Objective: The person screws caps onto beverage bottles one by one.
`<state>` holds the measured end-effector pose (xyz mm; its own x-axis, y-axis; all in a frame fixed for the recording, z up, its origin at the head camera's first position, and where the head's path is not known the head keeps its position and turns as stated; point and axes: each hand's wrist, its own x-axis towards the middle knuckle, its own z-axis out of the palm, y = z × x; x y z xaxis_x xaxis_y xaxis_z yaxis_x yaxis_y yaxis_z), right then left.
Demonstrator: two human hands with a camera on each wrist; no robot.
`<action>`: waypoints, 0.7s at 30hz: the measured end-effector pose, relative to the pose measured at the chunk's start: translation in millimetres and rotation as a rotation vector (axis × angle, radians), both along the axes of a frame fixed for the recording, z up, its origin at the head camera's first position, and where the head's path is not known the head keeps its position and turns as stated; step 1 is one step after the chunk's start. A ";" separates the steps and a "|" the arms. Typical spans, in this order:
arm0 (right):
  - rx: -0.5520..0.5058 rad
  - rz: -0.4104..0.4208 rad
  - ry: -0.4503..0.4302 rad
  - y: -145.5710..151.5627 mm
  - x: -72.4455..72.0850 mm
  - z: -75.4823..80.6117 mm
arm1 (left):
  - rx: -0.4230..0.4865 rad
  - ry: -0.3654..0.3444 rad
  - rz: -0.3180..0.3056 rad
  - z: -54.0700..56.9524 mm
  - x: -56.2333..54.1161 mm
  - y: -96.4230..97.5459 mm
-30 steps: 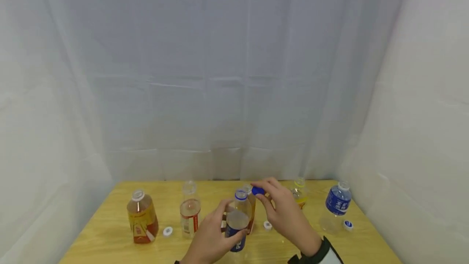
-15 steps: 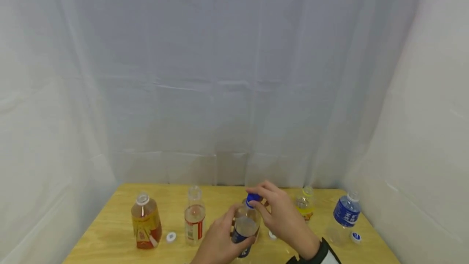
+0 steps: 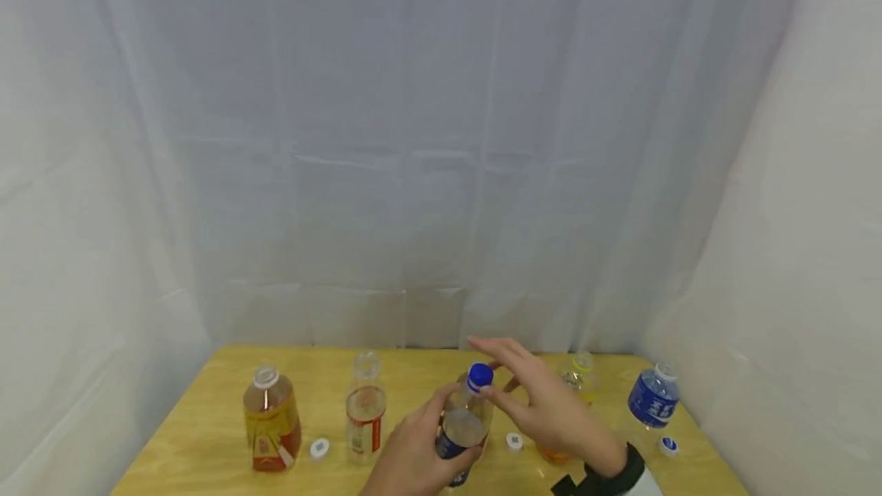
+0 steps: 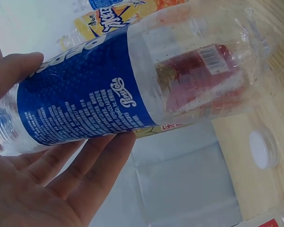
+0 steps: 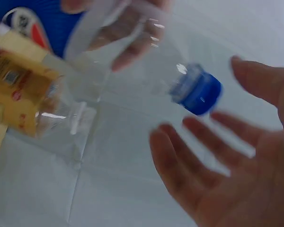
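The left hand [image 3: 416, 446] has thumb and fingers curled round the Pepsi bottle [image 3: 463, 425], near six o'clock on the table [image 3: 200, 419]; a blue cap [image 3: 479, 375] sits on top. The right hand [image 3: 544, 404], around the cap's four o'clock, spreads its fingers wide, holding nothing. An amber bottle [image 3: 272, 423] stands at the Pepsi's nine o'clock.
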<state>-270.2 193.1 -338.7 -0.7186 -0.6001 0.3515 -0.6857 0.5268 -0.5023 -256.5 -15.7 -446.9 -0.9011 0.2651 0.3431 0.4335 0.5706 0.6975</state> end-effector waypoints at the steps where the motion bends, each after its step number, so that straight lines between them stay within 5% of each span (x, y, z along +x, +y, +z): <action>1: -0.001 0.061 0.002 3.3 -0.7 2.6 | 0.002 0.005 -0.003 0.8 -0.2 0.4; 5: 0.016 0.145 0.005 6.6 -5.4 8.8 | 0.007 0.001 -0.011 3.4 -0.3 1.6; 13: 0.133 -0.176 0.045 -1.0 -3.0 3.9 | 0.006 -0.015 -0.059 1.4 2.4 6.4; 21: 0.053 0.144 -0.054 15.7 -1.8 7.8 | 0.034 -0.024 -0.070 2.7 6.4 5.8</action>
<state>-272.0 208.8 -330.9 -0.6404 -0.7152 0.2800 -0.7290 0.4514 -0.5146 -250.1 -9.9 -444.2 -0.8889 0.3157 0.3320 0.4544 0.5152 0.7267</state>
